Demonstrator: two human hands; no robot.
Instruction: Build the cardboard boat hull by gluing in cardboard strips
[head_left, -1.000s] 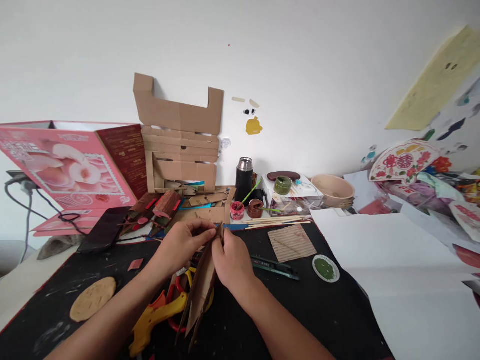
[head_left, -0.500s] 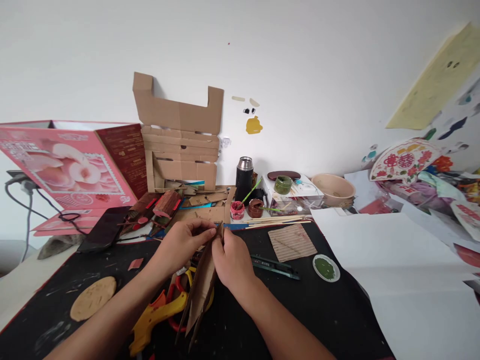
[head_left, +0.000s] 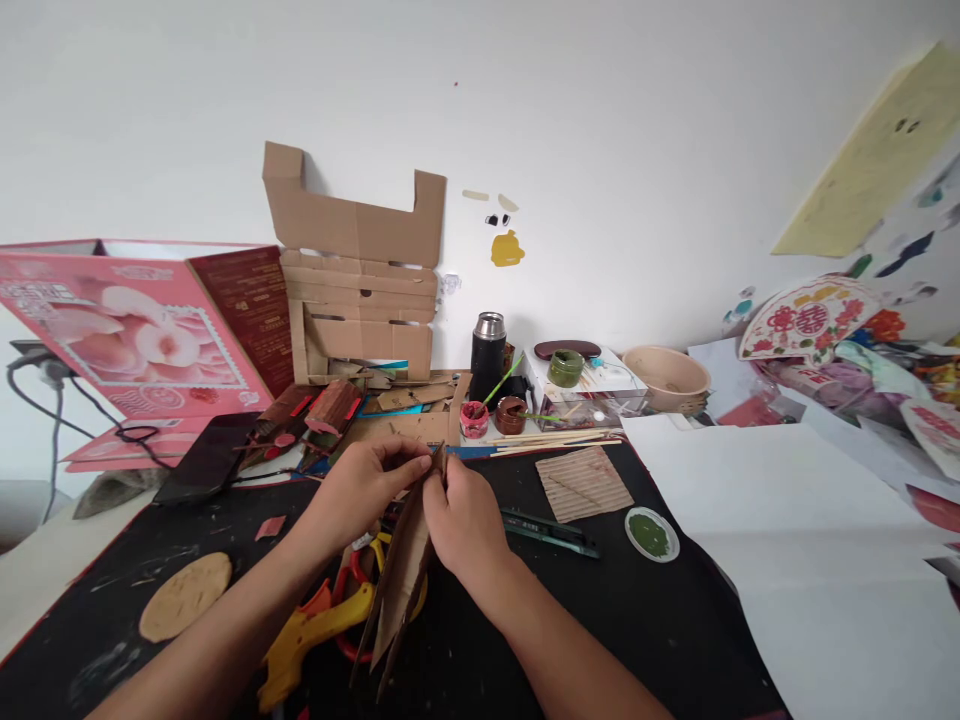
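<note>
A folded strip of brown cardboard [head_left: 403, 580] slants between my two hands above the black mat, its split lower ends hanging towards me. My left hand [head_left: 375, 485] pinches its upper end between thumb and fingers. Close beside it, my right hand [head_left: 463, 508] is closed on the other side of the same end. Both sets of fingertips partly hide what they grip. Under the cardboard lie a yellow glue gun [head_left: 315, 640] and scissors [head_left: 352, 580] with red and yellow handles. A dark green utility knife [head_left: 551, 532] rests just right of my right hand.
On the mat [head_left: 600, 640] lie a corrugated cardboard square [head_left: 583, 484], a lid of green paint [head_left: 652, 535] and a flat tan disc [head_left: 186, 597]. Behind stand paint jars [head_left: 511, 416], a black flask [head_left: 488, 358] and a pink box [head_left: 142, 340]. White paper [head_left: 750, 490] covers the right side.
</note>
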